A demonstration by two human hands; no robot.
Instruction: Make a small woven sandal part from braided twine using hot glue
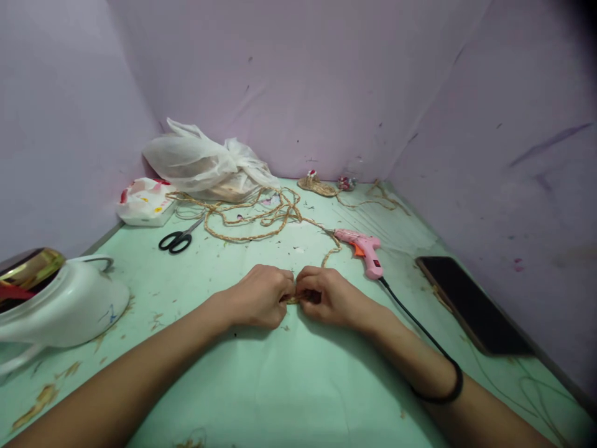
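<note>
Lilac walls (303, 87) enclose a green counter (289, 392). Nearer than the pink glue gun (368, 243) and left of it, the left hand (265, 296) and right hand (332, 296) pinch braided cord (293, 300), apparently shaping it; the next move likely calls for steady pressure.

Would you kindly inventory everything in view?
Held piece: 1, tan, between hands
Braided cord: count unclear, tan, middle
Glue gun: 1, pink, right
Cable: 1, black, right
Scissors: 1, black, left
Bag: 1, white, back left
Packet: 1, white, left
Container: 1, white, left
Phone: 1, dark, right
Flat piece: 1, tan, back
Beads: several, multicoloured, back
Scraps: many, brown, scattered
Table: 1, green, underneath
Band: 1, black, right forearm
Left hand: 1, centre
Right hand: 1, centre
</note>
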